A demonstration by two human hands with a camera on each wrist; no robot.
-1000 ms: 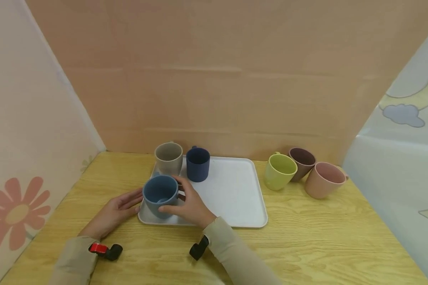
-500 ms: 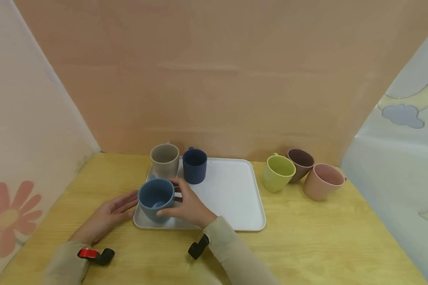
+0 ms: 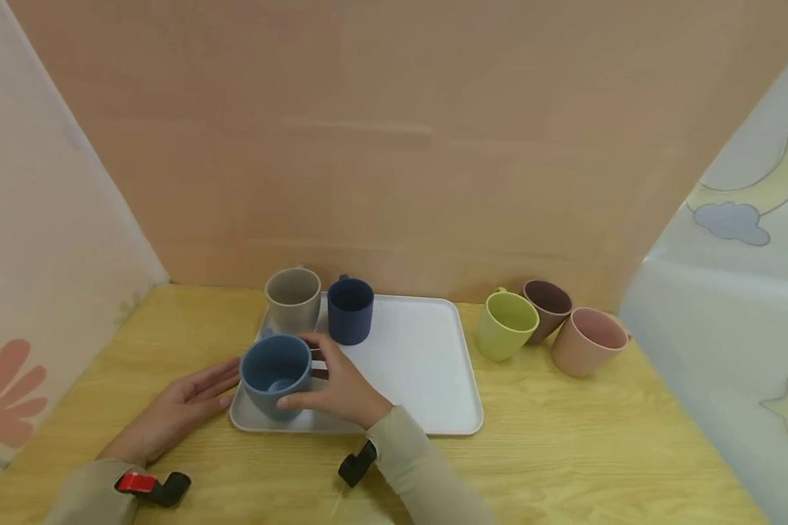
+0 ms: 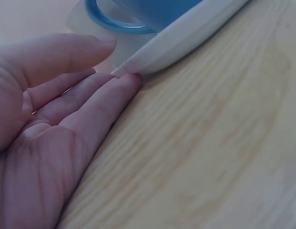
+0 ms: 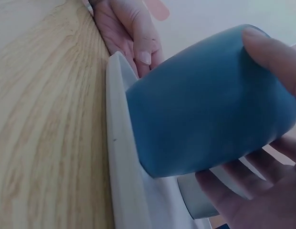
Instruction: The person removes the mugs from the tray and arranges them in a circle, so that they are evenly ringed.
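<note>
A blue mug (image 3: 263, 397) stands at the front left corner of the white tray (image 3: 420, 379). My right hand (image 3: 341, 386) grips it from the right, thumb on its near side and fingers on the far right side. In the left wrist view the mug's handle (image 4: 121, 26) shows beyond the tray rim. My left hand (image 3: 177, 415) lies palm up on the table, fingers extended, fingertips at the tray's left edge. Behind the blue mug, a beige mug (image 3: 294, 310) and a navy mug (image 3: 350, 317) stand side by side on the tray.
Right of the tray, a yellow-green mug (image 3: 502, 332), a dark brown mug (image 3: 551, 313) and a pink mug (image 3: 581, 350) are grouped on the wooden table (image 3: 565, 452). A tan backdrop (image 3: 394, 146) closes off the back, with printed sheets at both sides.
The head view has shifted, so the tray, hands and mugs sit slightly further left and lower. My right hand keeps its hold on the blue mug; the left hand stays beside the tray.
</note>
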